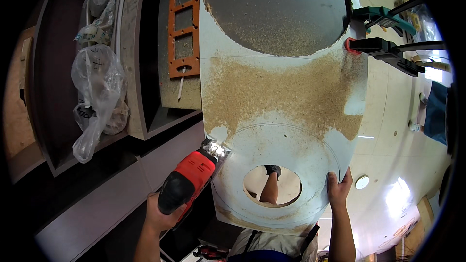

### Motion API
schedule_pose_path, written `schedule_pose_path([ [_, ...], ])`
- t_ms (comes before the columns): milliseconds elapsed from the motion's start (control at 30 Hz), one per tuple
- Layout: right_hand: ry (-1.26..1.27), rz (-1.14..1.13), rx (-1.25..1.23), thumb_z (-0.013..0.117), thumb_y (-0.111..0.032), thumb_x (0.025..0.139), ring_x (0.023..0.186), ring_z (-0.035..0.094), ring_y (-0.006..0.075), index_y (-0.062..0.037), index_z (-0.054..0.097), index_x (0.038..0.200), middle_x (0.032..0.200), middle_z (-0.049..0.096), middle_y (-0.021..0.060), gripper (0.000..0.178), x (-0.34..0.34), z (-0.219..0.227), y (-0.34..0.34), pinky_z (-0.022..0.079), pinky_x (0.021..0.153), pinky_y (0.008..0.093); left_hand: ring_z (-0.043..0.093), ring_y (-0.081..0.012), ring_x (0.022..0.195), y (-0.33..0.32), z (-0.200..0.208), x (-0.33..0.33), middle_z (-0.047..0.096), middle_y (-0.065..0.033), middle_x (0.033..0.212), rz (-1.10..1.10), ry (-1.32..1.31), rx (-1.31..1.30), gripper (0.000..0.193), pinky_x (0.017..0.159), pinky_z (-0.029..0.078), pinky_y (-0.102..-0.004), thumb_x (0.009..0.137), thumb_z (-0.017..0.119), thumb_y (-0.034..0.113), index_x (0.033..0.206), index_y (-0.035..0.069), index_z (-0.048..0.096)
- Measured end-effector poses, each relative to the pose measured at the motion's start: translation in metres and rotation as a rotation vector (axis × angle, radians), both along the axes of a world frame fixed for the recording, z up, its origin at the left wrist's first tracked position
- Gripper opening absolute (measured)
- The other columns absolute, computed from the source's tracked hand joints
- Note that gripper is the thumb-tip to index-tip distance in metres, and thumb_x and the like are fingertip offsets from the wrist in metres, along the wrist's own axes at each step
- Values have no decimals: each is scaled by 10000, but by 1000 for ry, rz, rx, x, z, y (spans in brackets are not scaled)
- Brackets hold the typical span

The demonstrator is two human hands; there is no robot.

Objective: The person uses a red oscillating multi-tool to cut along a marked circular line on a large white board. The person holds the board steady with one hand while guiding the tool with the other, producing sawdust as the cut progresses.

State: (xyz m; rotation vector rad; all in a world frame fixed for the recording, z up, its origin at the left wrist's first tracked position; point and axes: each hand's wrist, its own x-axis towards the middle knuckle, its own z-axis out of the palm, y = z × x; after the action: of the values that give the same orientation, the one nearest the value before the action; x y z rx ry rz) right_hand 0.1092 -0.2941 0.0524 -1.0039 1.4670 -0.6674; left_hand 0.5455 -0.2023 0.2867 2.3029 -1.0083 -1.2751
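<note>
My left hand [160, 217] is closed round the rear grip of a red and black jigsaw [193, 171]. The saw's metal front end rests at the left edge of a pale blue-white board [264, 140]. With the thumb on top, my right hand [339, 188] grips the board's right edge; its other fingers are partly hidden. Brown sawdust [281, 90] covers the board's middle. A large round opening is cut in the far part and a smaller oval one in the near part, with a drawn curved line around it. Through the oval one a leg [270, 189] shows.
Two clamps, one green and black [386, 18], one black with a red pad [388, 51], sit at the board's far right edge. An orange template frame [184, 31] lies left of the board, near crumpled plastic bags [99, 82]. Another person [436, 111] stands at far right.
</note>
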Motion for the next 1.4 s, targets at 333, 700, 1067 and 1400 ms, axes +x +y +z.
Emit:
schedule_pose_path([
  [333,-26,-17,18,761,-348,942,1072,627,202,62,586,1295,1172,680,125,569,-2,-3,3,487,972,351,744,-166,775,-7,1,1,760,-84,853,-22,4,1,230,732,563,-297,811,820,138,980,14,724],
  [700,-13,5,-3,761,-362,939,1072,620,195,56,586,1293,1168,675,115,574,-1,-1,0,482,970,342,725,-152,740,-9,-1,4,751,-69,831,-72,-11,3,226,710,557,-297,825,824,154,980,22,725],
  [1067,-15,-2,19,758,-355,935,1043,618,183,50,597,1272,1143,675,106,551,3,6,-4,489,946,334,733,-149,748,-22,2,3,753,-76,829,-111,-10,9,214,707,561,-289,811,827,121,966,17,723],
  [1400,-15,-3,18,757,-384,934,1036,618,188,53,594,1266,1133,676,113,572,4,7,-5,490,942,341,756,-168,766,-37,6,4,765,-87,834,-181,-12,33,212,727,573,-290,783,830,96,952,19,730],
])
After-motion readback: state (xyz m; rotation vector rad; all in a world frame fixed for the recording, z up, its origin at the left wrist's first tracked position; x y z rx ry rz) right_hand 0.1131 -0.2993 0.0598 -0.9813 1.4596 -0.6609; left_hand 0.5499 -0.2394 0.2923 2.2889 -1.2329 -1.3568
